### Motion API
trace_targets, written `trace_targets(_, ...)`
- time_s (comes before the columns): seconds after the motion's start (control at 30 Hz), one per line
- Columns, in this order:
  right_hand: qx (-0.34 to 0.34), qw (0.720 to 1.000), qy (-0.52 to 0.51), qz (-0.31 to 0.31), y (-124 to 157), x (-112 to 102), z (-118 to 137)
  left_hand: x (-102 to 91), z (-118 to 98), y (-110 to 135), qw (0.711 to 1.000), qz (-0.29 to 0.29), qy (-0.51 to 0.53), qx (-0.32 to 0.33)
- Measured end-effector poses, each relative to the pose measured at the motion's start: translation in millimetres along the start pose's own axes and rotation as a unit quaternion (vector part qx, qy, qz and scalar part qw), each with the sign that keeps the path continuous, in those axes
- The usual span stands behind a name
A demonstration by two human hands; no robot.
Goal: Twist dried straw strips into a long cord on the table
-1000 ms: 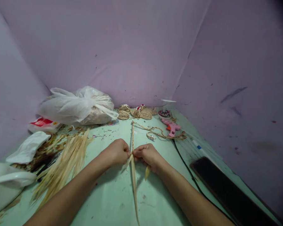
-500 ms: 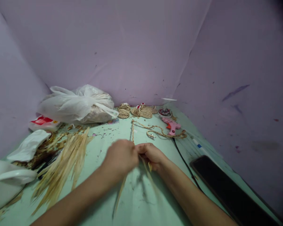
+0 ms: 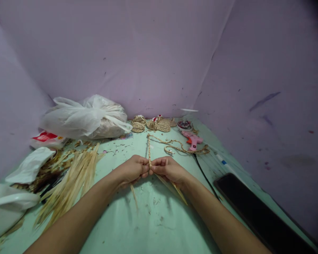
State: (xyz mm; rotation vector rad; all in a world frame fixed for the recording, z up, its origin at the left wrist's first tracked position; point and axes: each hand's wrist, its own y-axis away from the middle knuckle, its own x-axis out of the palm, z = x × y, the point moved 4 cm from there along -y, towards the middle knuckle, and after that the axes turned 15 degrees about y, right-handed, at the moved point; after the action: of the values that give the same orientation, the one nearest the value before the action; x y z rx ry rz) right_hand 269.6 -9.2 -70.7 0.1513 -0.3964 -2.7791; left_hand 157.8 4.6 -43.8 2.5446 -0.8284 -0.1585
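A thin tan braid [image 3: 149,150] of dried plant fibre runs toward me along the green table, and its near end lies between my two hands. My left hand [image 3: 135,168] is closed in a pinch at this end, with a loose strip [image 3: 134,197] hanging below it. Pinching the same spot from the other side, my right hand [image 3: 168,169] is closed too, and pale strips [image 3: 179,193] trail beneath it. The finished-looking length of braid [image 3: 178,144] bends at the far end and curls off to the right, beside a pink glue gun [image 3: 194,139].
To the left lie a bundle of dry fibre strips [image 3: 71,180], a white jug-like container [image 3: 7,208] and a white plastic bag [image 3: 87,118]. Woven fibre pieces [image 3: 159,124] and a small bowl [image 3: 184,125] sit along the back wall. A long black object [image 3: 254,211] lies at right.
My left hand, blurred and over the braid before, has drawn left and turned so its fingertips pinch the braid's end. The loose strips below have shifted outward.
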Motion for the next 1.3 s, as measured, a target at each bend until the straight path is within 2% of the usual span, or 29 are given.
trace_targets(0.23, -0.028, 0.98, 0.148, -0.133, -3.1, -2.1, -1.8, -1.6, 4.4, -10.9, 0.989, -0.062, -0.118, 0.065)
trace_targets(0.33, -0.042, 0.957, 0.232, -0.171, -3.2, -3.9, -4.3, -3.5, 8.8, -14.5, 0.965, -0.105, -0.218, 0.102)
trace_targets(0.43, -0.056, 0.927, 0.324, -0.182, 0.5, -2.8, -1.7, -3.3, 8.0, -10.2, 0.931, -0.158, -0.305, 0.119)
trace_targets(0.5, -0.063, 0.896, 0.396, -0.19, 6.2, 0.0, 4.8, -0.6, 5.8, -6.3, 0.916, -0.176, -0.335, 0.132)
trace_targets(0.57, -0.054, 0.845, 0.485, -0.218, 14.8, 3.2, 14.0, 3.1, 5.4, -5.1, 0.917, -0.174, -0.33, 0.144)
trace_targets(0.67, -0.016, 0.76, 0.593, -0.265, 29.7, 9.8, 26.6, 5.9, 10.5, -9.1, 0.935, -0.171, -0.274, 0.146)
trace_targets(0.7, -0.003, 0.742, 0.613, -0.271, 34.2, 13.0, 29.2, 6.1, 13.4, -11.3, 0.942, -0.172, -0.249, 0.144)
trace_targets(0.77, 0.018, 0.723, 0.637, -0.266, 41.5, 20.2, 31.5, 6.2, 19.9, -15.5, 0.959, -0.172, -0.186, 0.13)
trace_targets(0.87, 0.024, 0.718, 0.648, -0.252, 49.1, 29.9, 30.8, 6.9, 27.1, -17.7, 0.979, -0.164, -0.07, 0.103)
trace_targets(1.03, -0.008, 0.711, 0.673, -0.202, 50.9, 41.3, 21.8, 10.2, 26.7, -9.5, 0.981, -0.161, 0.078, 0.068)
trace_targets(1.17, -0.018, 0.712, 0.685, -0.152, 50.6, 53.2, 10.9, 13.0, 27.0, -7.6, 0.983, -0.146, 0.077, 0.079)
trace_targets(1.3, -0.06, 0.742, 0.653, -0.14, 58.5, 53.7, 14.6, 11.5, 27.8, -8.9, 0.984, -0.133, 0.048, 0.11)
